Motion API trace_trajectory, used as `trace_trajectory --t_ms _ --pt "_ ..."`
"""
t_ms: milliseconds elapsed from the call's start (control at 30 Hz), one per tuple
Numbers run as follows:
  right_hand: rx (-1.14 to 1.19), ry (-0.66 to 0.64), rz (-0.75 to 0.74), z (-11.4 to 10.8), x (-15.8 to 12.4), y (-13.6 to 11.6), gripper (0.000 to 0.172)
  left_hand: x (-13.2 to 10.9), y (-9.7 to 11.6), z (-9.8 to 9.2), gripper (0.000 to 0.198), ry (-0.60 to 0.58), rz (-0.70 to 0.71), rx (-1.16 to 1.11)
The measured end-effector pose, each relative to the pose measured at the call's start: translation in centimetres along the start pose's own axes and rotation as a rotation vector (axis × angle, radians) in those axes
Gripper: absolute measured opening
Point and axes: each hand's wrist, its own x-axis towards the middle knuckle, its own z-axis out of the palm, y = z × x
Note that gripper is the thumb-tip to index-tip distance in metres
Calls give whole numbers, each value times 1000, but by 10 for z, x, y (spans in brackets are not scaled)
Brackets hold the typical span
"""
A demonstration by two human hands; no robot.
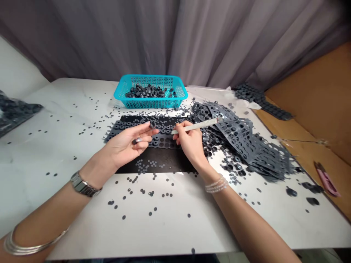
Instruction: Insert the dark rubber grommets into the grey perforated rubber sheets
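My left hand [131, 142], palm turned up, pinches a small black rubber ring [152, 125] between thumb and forefinger. Another small dark piece [135, 141] is tucked by its curled fingers. My right hand [189, 140] grips a whitish stick [204, 124] like a pen, its near tip pointing left toward my left hand. Below both hands lies a dark grey perforated rubber sheet [164, 142] with rows of rings and round holes. It rests on a black mat [161, 162], partly covered by my hands.
A turquoise basket [150, 103] with black rings stands behind the mat. Punched sheets [236, 135] are heaped at right among loose rings. Small discs are scattered over the white table [153, 237]. A pink-handled cutter [326, 179] lies far right; a bag of dark parts [16, 111] sits left.
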Motion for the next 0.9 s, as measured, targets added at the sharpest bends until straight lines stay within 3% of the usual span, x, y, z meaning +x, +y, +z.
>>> trace_trajectory --t_ms 300,433,500,633,700,767,900 --pt "73 -27 56 4 -1 -1 28 -6 -3 9 8 57 -47 -55" --pt "61 -113 37 8 -6 -4 27 -4 -2 3 19 52 16 18" --pt "6 -175 -1 9 -9 -6 27 -2 -2 -2 14 62 134 246" --pt "-98 -245 -43 8 -14 -10 26 -2 -5 -7 7 137 503 1121" --pt "-131 -254 -52 8 -14 -11 26 -2 -9 -8 7 137 655 1446" --pt "-158 -260 -62 8 -15 -13 26 -2 -13 -9 11 109 732 1565" --pt "-227 -265 -114 11 -16 -15 27 2 -22 -10 11 102 731 1575"
